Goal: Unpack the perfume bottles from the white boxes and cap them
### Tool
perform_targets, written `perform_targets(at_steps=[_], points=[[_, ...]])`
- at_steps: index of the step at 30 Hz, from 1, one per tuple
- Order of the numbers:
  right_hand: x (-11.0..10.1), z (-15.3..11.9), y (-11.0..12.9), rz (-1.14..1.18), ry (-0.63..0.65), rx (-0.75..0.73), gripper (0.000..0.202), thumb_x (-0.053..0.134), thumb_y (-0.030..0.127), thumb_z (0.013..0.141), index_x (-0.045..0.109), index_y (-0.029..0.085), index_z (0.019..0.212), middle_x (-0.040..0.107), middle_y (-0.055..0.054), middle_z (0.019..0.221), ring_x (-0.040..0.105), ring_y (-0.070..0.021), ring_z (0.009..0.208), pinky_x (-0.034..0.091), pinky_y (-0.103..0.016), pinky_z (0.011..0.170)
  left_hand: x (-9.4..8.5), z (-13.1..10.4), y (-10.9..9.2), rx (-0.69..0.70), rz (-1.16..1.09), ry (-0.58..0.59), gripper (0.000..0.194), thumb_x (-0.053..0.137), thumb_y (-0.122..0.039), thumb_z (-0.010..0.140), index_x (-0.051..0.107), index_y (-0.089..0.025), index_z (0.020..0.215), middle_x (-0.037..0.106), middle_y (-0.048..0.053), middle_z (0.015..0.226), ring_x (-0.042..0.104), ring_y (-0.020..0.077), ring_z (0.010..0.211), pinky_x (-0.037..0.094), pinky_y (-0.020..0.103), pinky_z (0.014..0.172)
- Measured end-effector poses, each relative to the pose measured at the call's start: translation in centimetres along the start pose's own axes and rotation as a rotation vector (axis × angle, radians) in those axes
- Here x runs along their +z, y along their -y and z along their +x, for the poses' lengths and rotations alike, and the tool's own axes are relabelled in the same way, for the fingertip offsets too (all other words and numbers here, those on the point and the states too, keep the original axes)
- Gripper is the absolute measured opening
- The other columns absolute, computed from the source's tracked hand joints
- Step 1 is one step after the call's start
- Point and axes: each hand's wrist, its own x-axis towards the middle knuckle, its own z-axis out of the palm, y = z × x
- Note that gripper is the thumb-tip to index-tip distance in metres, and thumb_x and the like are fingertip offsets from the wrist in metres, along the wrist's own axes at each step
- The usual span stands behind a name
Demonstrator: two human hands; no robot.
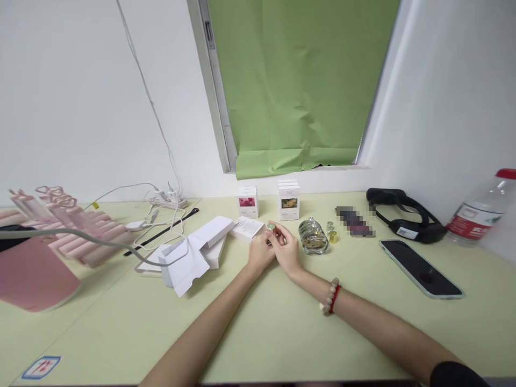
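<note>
My left hand and my right hand meet over the table, fingers closed around a small item with a round, pale green-gold top. The rest of that item is hidden by the fingers. Just right of my right hand stand several clear glass bottles in a row, with small glass pieces and a gold cap beside them. Behind the hands are white boxes with a red picture and white boxes with a yellow-flower picture. A printed white box lies left of the fingers.
Opened white cartons and cables lie to the left, near pink tubes and a pink container. On the right are a phone, another flat device, a black headset and a bottle.
</note>
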Motion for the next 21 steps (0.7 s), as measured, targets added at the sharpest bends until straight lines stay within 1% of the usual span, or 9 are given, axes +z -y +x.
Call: perform_targets(at_steps=[3,5,8,12,14,18,21], points=[[-0.2,-0.1,0.4,0.005,0.029,-0.04,0.03,0.06,0.03,0.073,0.066,0.018,0.1,0.067,-0.005,0.092,0.058,-0.0157,0.074,0.048,-0.026,0.068,-0.1,0.0,0.1,0.016,-0.01,0.02,0.012,0.05,-0.015,0.067,0.061,-0.017,0.062,0.065,0.0,0.064,0.056,0.0114,0.058,0.037,0.02,0.056],[-0.3,-0.2,0.6,0.013,0.041,-0.024,0.028,0.062,0.028,0.07,0.067,0.018,0.097,0.068,-0.004,0.091,0.059,-0.0159,0.075,0.048,-0.027,0.069,-0.1,0.0,0.2,0.027,-0.018,0.033,0.012,0.05,-0.014,0.066,0.061,-0.017,0.062,0.065,0.0,0.064,0.056,0.011,0.058,0.038,0.019,0.057],[-0.2,-0.1,0.7,0.074,0.022,0.053,0.029,0.062,0.026,0.068,0.066,0.017,0.096,0.069,-0.005,0.09,0.06,-0.0162,0.075,0.049,-0.028,0.069,-0.2,0.0,0.2,0.033,-0.016,0.043,0.013,0.05,-0.014,0.066,0.062,-0.017,0.063,0.065,0.001,0.065,0.057,0.0117,0.059,0.039,0.02,0.058],[0.0,0.3,0.9,0.226,0.013,0.131,0.03,0.065,0.023,0.065,0.066,0.015,0.094,0.069,-0.007,0.093,0.063,-0.0189,0.085,0.049,-0.032,0.081,-0.3,0.0,0.2,0.024,0.006,0.035,0.012,0.052,-0.019,0.068,0.063,-0.016,0.066,0.067,0.003,0.066,0.06,0.0144,0.062,0.041,0.022,0.058],[-0.1,0.6,1.1,0.295,0.011,0.19,0.034,0.068,0.025,0.062,0.065,0.014,0.094,0.069,-0.009,0.093,0.064,-0.0205,0.087,0.049,-0.034,0.083,-0.3,-0.1,0.3,0.021,0.017,0.022,0.013,0.053,-0.021,0.069,0.064,-0.016,0.071,0.067,0.004,0.069,0.06,0.0147,0.064,0.041,0.022,0.059],[-0.4,1.1,1.8,0.383,0.018,0.315,0.043,0.075,0.028,0.053,0.065,0.013,0.092,0.07,-0.01,0.092,0.065,-0.0232,0.089,0.05,-0.037,0.085,-0.2,-0.1,0.5,0.024,0.032,0.003,0.017,0.055,-0.028,0.07,0.064,-0.015,0.075,0.066,0.004,0.067,0.058,0.0134,0.06,0.04,0.021,0.057],[-0.6,1.5,2.5,0.423,0.022,0.394,0.045,0.078,0.028,0.049,0.065,0.014,0.09,0.07,-0.009,0.091,0.065,-0.0224,0.089,0.05,-0.035,0.085,-0.3,-0.1,0.4,0.038,0.041,0.001,0.02,0.053,-0.033,0.072,0.063,-0.015,0.074,0.063,0.003,0.062,0.054,0.0116,0.055,0.036,0.02,0.053]])
